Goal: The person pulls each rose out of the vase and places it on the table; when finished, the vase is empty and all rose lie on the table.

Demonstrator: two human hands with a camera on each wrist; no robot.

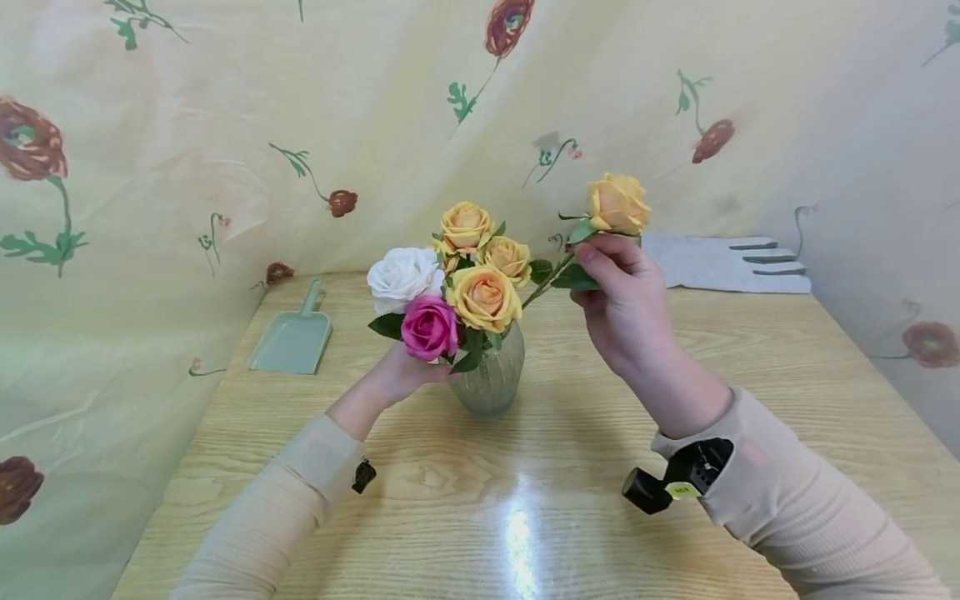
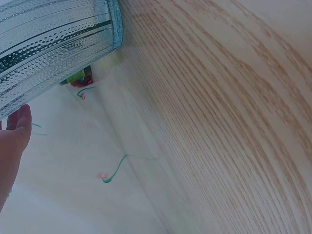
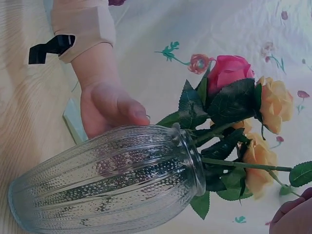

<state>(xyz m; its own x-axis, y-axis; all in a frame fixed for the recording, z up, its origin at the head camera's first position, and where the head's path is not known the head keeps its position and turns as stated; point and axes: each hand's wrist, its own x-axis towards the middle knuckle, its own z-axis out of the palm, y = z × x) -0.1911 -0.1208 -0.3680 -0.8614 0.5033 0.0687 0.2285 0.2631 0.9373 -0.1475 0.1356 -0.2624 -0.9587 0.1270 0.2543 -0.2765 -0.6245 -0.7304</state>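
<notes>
A ribbed clear glass vase (image 1: 491, 379) stands upright on the table, holding several artificial roses: a white rose (image 1: 405, 277), a pink rose (image 1: 429, 327) and some yellow roses (image 1: 483, 297). My left hand (image 1: 401, 375) holds the vase by its left side near the neck; the right wrist view shows its thumb (image 3: 134, 113) against the glass. To the right, my right hand (image 1: 628, 300) pinches the stem of another yellow rose (image 1: 617, 204) just under its bloom. That rose leans outward, its green stem (image 3: 246, 165) running down into the vase mouth among the other stems.
A grey-green dustpan (image 1: 292, 343) lies at the table's back left. Behind my right hand, a whitish glove (image 1: 720, 262) lies flat along the back edge. Flower-printed sheeting (image 1: 405, 100) closes off the wooden table (image 1: 442, 533) at the back and sides.
</notes>
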